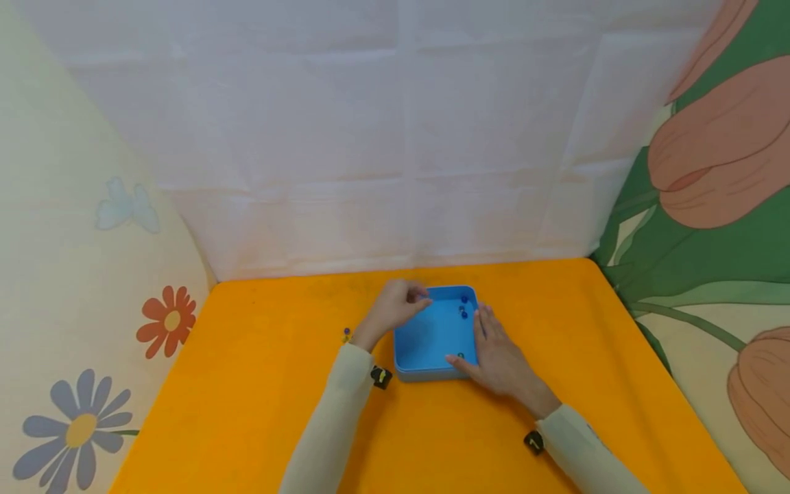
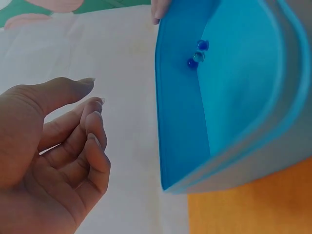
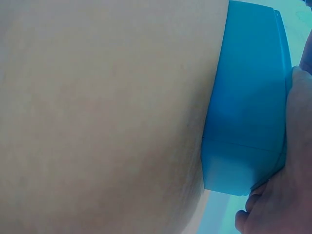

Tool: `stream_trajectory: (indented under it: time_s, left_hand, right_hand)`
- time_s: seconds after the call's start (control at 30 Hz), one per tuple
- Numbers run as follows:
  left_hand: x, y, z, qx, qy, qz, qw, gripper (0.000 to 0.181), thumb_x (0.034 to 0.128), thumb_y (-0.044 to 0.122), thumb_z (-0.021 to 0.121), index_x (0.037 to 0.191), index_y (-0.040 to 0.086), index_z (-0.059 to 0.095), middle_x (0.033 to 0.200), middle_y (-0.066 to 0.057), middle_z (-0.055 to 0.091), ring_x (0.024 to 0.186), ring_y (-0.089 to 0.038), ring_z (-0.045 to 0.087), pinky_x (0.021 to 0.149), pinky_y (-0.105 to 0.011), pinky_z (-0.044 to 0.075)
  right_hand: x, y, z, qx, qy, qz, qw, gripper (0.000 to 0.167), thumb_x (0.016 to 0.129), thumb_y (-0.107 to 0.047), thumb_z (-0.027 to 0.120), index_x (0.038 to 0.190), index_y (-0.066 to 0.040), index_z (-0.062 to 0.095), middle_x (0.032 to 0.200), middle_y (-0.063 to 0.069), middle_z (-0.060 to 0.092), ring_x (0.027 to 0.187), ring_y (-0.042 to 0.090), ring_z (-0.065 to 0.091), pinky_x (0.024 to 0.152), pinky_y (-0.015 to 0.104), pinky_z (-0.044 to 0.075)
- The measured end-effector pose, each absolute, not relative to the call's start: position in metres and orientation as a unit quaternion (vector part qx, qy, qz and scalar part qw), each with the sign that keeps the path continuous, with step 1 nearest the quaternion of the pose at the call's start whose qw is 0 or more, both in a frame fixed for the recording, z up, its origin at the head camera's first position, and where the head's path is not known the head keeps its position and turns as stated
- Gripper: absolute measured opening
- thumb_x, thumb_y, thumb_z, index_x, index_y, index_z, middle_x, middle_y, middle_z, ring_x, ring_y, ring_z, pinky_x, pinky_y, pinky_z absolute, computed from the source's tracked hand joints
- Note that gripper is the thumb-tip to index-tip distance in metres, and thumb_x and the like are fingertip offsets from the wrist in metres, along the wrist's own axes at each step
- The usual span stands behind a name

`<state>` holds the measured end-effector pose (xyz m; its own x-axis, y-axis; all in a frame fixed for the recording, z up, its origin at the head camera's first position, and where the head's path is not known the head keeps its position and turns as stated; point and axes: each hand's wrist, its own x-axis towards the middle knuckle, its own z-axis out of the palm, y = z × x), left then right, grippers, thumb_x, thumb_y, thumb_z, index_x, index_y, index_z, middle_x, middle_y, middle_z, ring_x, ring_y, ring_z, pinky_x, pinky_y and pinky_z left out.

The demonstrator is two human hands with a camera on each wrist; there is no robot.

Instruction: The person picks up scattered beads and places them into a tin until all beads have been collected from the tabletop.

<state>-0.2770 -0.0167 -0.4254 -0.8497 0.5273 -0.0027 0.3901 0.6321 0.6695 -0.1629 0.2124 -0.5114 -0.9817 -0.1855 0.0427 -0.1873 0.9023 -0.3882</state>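
Observation:
A shallow blue box (image 1: 435,339) stands on the table. Along its right inner wall lie two dark blue marbles (image 2: 203,45) with a clear one (image 2: 199,56) between them. A greenish marble (image 1: 461,355) shows near the near right corner. My left hand (image 1: 398,304) hovers over the box's far left part, fingers loosely bent; in the left wrist view, thumb and fingertips are apart with nothing between them. My right hand (image 1: 501,360) holds the box at its right side, fingers along the outer wall and thumb over the near rim. The right wrist view is mostly filled by skin.
Left of the box, beside my left wrist, a blue marble (image 1: 347,331) and a yellowish one (image 1: 345,339) lie on the orange table (image 1: 259,398). A white sheet (image 1: 345,137) hangs behind the table's far edge. Flower-patterned cloth (image 1: 734,274) borders the right side.

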Motion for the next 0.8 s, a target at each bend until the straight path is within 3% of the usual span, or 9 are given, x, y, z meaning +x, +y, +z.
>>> stream_trajectory:
  time_s: [0.17,0.33,0.63,0.8]
  left_hand:
    - [-0.271,-0.032,-0.426,0.244,0.892,0.369,0.096,0.025,0.1037,0.023,0.068,0.118,0.005,0.077,0.090,-0.013,0.073,0.072,-0.015,0.058,0.065,-0.026,0.051]
    - [-0.267,-0.046,-0.424,0.225,0.896,0.373,0.086,0.023,0.1033,0.023,0.069,0.114,0.005,0.078,0.089,-0.015,0.072,0.072,-0.016,0.057,0.065,-0.027,0.050]
    - [-0.257,-0.067,-0.424,0.205,0.899,0.381,0.071,0.022,0.1031,0.026,0.070,0.113,0.008,0.078,0.085,-0.004,0.067,0.077,-0.018,0.057,0.065,-0.028,0.049]
    - [-0.251,-0.081,-0.429,0.182,0.906,0.376,0.068,0.022,0.1020,0.026,0.071,0.113,0.008,0.077,0.089,-0.004,0.069,0.078,-0.018,0.058,0.067,-0.029,0.050]
  right_hand:
    - [-0.163,0.213,-0.513,0.095,-0.975,0.202,0.002,0.116,0.095,-0.078,0.052,0.165,0.007,0.014,0.176,0.024,0.006,0.164,0.044,0.012,0.127,0.060,0.030]
    - [-0.163,0.214,-0.512,0.093,-0.975,0.200,0.000,0.117,0.095,-0.077,0.053,0.165,0.007,0.014,0.176,0.025,0.007,0.164,0.044,0.013,0.126,0.060,0.030]
    - [-0.162,0.214,-0.511,0.094,-0.976,0.197,0.001,0.116,0.095,-0.077,0.053,0.165,0.007,0.015,0.176,0.024,0.007,0.164,0.044,0.014,0.126,0.060,0.031]
    - [-0.161,0.215,-0.511,0.096,-0.974,0.204,0.002,0.115,0.095,-0.076,0.054,0.165,0.006,0.015,0.176,0.024,0.007,0.164,0.043,0.014,0.126,0.059,0.031]
